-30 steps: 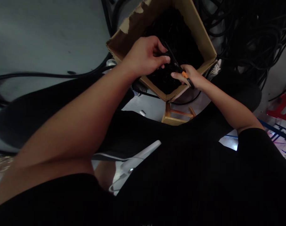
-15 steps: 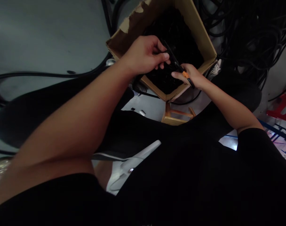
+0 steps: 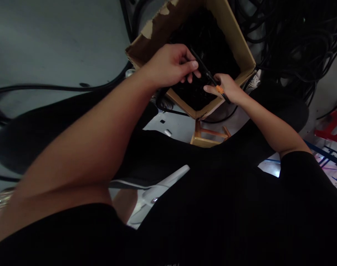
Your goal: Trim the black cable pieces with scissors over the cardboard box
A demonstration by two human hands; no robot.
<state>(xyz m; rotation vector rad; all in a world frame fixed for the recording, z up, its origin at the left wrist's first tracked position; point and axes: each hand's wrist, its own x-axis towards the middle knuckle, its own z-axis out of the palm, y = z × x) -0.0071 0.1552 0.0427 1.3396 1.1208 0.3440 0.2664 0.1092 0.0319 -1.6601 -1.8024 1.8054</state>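
My left hand [image 3: 176, 62] is over an open cardboard box [image 3: 244, 72], its thumb and fingertips closed in a pinch. What they hold is dark and hard to make out against the box's contents. My right hand [image 3: 222, 87], at the near right rim, grips a long thin black tool with an orange band [image 3: 219, 89]. The tool slants up and left, its far end close to my left fingertips; its exact kind cannot be told. Dark pieces [image 3: 190, 94] fill the box, too dim to name. A black cable [image 3: 172, 111] loops below my left wrist.
Under the box stands a wooden stool [image 3: 206, 141]. Tangled black cables [image 3: 290, 55] are heaped at the right, and another thick cable [image 3: 41, 87] runs along the grey floor at left. A red plastic item [image 3: 332, 127] is at the right edge. A white chair part [image 3: 157, 195] shows beside me.
Both hands keep nearly the same place, with the left a touch lower. A small dark piece near the floor below the box appears slightly higher and further right.
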